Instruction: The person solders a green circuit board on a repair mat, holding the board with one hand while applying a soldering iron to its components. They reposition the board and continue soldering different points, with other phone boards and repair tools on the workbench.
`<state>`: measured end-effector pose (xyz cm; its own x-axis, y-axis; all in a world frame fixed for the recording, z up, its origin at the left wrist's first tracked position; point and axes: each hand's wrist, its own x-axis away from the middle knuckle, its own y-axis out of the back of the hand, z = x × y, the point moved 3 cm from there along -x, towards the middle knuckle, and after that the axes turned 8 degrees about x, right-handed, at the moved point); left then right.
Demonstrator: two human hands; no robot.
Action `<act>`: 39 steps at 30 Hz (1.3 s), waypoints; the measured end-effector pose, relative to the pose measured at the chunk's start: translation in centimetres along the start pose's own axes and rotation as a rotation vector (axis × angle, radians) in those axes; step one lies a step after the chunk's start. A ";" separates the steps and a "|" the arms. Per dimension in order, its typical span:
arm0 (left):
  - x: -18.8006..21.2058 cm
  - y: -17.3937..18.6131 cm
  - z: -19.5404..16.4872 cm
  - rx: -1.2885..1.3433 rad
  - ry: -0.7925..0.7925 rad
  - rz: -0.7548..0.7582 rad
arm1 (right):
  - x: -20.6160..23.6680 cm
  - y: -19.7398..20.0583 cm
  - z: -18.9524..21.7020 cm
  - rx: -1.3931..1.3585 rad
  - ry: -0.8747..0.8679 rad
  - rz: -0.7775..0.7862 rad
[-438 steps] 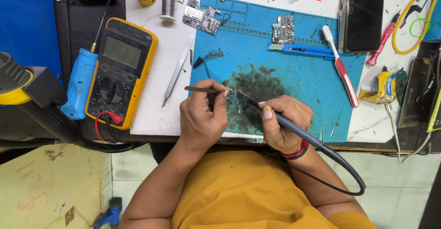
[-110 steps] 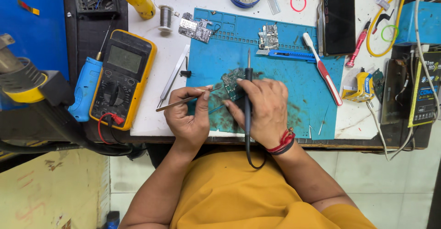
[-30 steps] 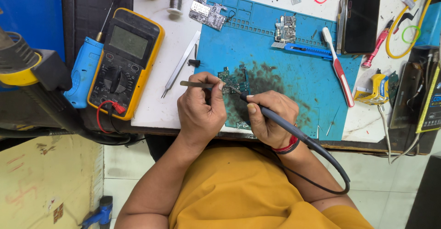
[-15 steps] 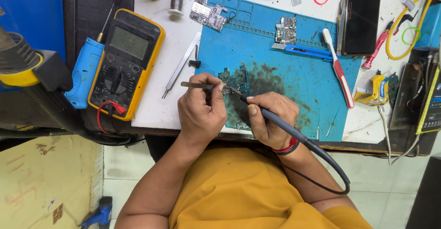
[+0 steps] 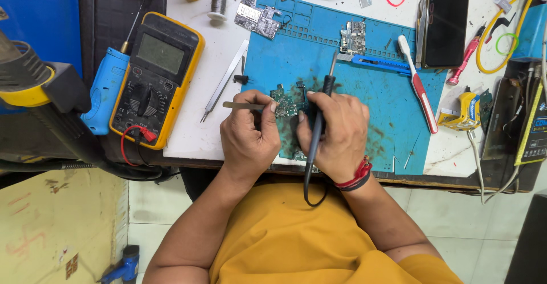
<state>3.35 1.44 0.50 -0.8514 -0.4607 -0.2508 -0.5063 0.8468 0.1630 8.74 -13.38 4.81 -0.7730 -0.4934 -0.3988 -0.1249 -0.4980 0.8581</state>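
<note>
Left hand [image 5: 249, 133] clenched around a pair of tweezers [image 5: 242, 105], thumb and fingers pinching them, the steel tips lying level and pointing right toward a small green circuit board [image 5: 284, 99]. Board resting on the blue work mat [image 5: 393, 113], just beyond both sets of knuckles, near the mat's stained middle. Whether the tweezer tips actually touch the board, cannot tell.

Right hand [image 5: 336, 133] grasping a soldering iron [image 5: 325, 99] by its dark handle, tip pointing away from the body and raised past the board's right edge, its black cable [image 5: 307, 176] looping down over the yellow shirt [image 5: 296, 244]. Red and black bands on the right wrist.

Second pair of tweezers [image 5: 224, 82] lying slantwise on the white table [image 5: 191, 130], just left of the mat. Yellow multimeter [image 5: 156, 79] further left, a blue-handled tool [image 5: 108, 87] beside it. Spool of solder [image 5: 218, 0] near the top edge, two more circuit boards [image 5: 259, 16] [image 5: 353, 36] on the upper part of the mat. Blue utility knife [image 5: 379, 63] and a red-and-white toothbrush [image 5: 419, 87] to the right of the soldering iron, a dark phone [image 5: 447, 19] beyond them.
</note>
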 end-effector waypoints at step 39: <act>0.0 0.1 -0.3 0.002 0.041 0.018 | 2.5 -0.2 -1.5 -0.421 0.063 -0.094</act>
<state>3.29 1.45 0.81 -0.8654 -0.4556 -0.2087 -0.4903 0.8558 0.1649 7.81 -15.62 3.18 -0.7293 -0.4682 -0.4989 0.0821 -0.7838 0.6156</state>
